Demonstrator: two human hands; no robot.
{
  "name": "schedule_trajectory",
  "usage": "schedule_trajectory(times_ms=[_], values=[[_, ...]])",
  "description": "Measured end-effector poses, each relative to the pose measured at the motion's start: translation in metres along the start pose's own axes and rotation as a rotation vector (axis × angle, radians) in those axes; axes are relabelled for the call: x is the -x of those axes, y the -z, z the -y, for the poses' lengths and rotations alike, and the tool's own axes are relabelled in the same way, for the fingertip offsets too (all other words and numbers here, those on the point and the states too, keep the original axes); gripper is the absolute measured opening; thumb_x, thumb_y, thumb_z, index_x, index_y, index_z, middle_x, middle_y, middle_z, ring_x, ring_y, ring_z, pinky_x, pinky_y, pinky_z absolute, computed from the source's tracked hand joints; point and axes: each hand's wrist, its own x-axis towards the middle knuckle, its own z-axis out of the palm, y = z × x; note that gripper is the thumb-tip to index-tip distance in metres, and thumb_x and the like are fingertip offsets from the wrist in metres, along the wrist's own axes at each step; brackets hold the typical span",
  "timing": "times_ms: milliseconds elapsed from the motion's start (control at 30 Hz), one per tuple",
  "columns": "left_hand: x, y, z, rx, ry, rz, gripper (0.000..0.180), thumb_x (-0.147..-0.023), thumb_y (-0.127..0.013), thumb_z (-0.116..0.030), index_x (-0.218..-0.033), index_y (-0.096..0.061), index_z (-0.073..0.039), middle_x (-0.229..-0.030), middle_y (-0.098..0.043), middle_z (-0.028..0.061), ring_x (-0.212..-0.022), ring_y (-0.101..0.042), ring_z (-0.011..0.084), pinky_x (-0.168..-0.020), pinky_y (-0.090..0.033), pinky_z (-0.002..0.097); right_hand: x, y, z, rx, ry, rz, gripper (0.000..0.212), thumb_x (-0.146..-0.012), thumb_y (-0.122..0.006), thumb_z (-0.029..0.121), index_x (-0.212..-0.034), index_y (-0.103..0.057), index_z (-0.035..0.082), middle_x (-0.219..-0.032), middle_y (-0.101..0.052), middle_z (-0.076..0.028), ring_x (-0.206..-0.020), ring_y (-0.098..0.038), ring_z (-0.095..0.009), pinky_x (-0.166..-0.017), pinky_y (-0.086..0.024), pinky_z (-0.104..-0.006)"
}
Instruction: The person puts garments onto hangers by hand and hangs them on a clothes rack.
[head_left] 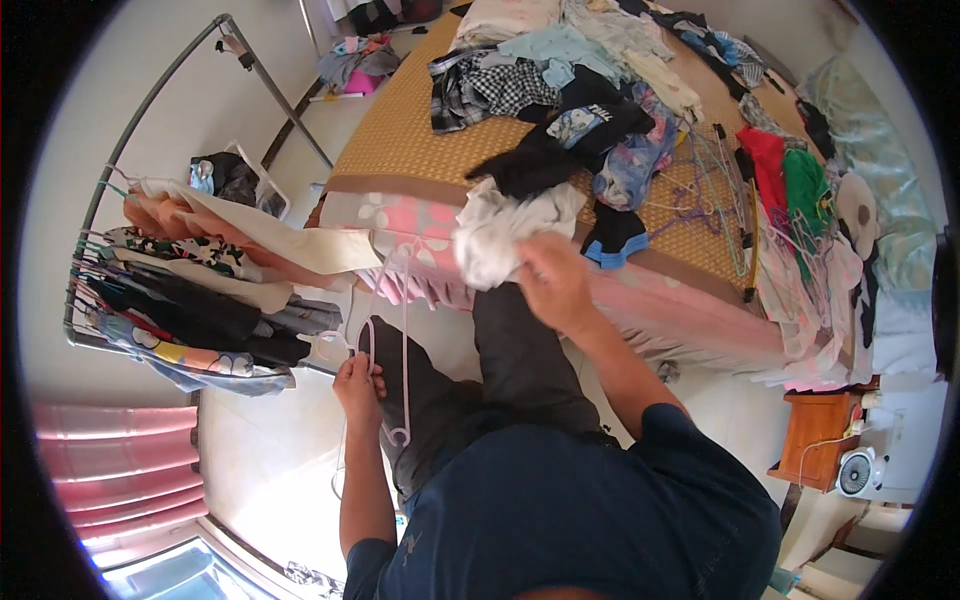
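My left hand [360, 385] is closed around pale pink plastic clothes hangers [405, 350], held low in front of my left leg. More than one hanger seems to be in the grip, but their overlap hides how many. At the bed's near edge my right hand [555, 285], slightly smeared by motion, grips a crumpled white garment [510, 225]. What kind of garment it is does not show. Just beyond it lies a black garment [520, 168] on the woven mat [400, 150] of the bed. A black and blue garment [615, 240] rests right of the white one.
Clothes hang on a grey metal rack [150, 115] at the left. Heaped garments [540, 85] cover the bed's far part. Loose hangers [700, 190] lie on its right side, near red cloth [765, 165] and green cloth [805, 190]. A small fan [858, 470] stands at the right.
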Motion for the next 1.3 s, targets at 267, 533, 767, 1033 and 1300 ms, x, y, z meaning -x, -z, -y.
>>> schedule_trajectory(times_ms=[267, 533, 767, 1033, 1300], values=[[0.024, -0.024, -0.004, 0.129, 0.082, 0.119, 0.031, -0.108, -0.058, -0.032, -0.113, -0.061, -0.001, -0.111, -0.074, 0.0158, -0.074, -0.073, 0.0219, -0.06, -0.061, 0.0328, 0.071, -0.043, 0.051, -0.338, -0.325, 0.33, 0.024, -0.086, -0.076, 0.003, -0.108, -0.068, -0.001, -0.118, -0.061, -0.015, -0.112, -0.061, -0.032, -0.095, -0.052, -0.0389], [0.05, -0.099, -0.014, -0.022, 0.016, 0.262, 0.025, -0.096, -0.077, -0.017, -0.091, -0.056, -0.005, -0.086, -0.062, 0.0022, -0.079, -0.066, 0.0127, -0.068, -0.062, 0.0319, 0.092, -0.019, 0.056, -0.407, -0.422, 0.446, 0.023, -0.089, -0.075, 0.007, -0.109, -0.065, 0.002, -0.118, -0.065, -0.01, -0.11, -0.064, -0.027, -0.094, -0.052, -0.0362], [0.05, -0.117, -0.005, -0.206, -0.249, 0.201, 0.022, -0.085, -0.075, -0.003, -0.085, -0.053, -0.006, -0.077, -0.056, -0.0029, -0.063, -0.047, 0.0056, -0.056, -0.04, 0.0237, 0.074, -0.009, 0.044, -0.432, -0.663, 0.445, 0.026, -0.092, -0.075, 0.012, -0.114, -0.067, 0.001, -0.11, -0.068, -0.01, -0.089, -0.066, -0.023, -0.081, -0.054, -0.0366], [0.066, -0.106, -0.004, -0.106, -0.3, 0.303, 0.022, -0.079, -0.065, 0.008, -0.077, -0.048, -0.007, -0.098, -0.064, 0.0026, -0.077, -0.048, 0.006, -0.067, -0.042, 0.0243, 0.007, -0.048, -0.035, -0.044, -0.546, 0.465, 0.028, -0.088, -0.075, 0.02, -0.109, -0.073, 0.001, -0.1, -0.072, -0.013, -0.083, -0.068, -0.027, -0.079, -0.054, -0.0401], [0.059, -0.088, -0.036, -0.01, -0.364, 0.133, 0.02, -0.089, -0.077, -0.003, -0.08, -0.059, -0.004, -0.087, -0.06, -0.0019, -0.075, -0.048, 0.006, -0.07, -0.04, 0.0234, -0.023, -0.026, 0.002, -0.112, -0.388, 0.285, 0.027, -0.091, -0.072, 0.017, -0.112, -0.072, 0.001, -0.107, -0.076, -0.015, -0.087, -0.073, -0.028, -0.08, -0.056, -0.04]])
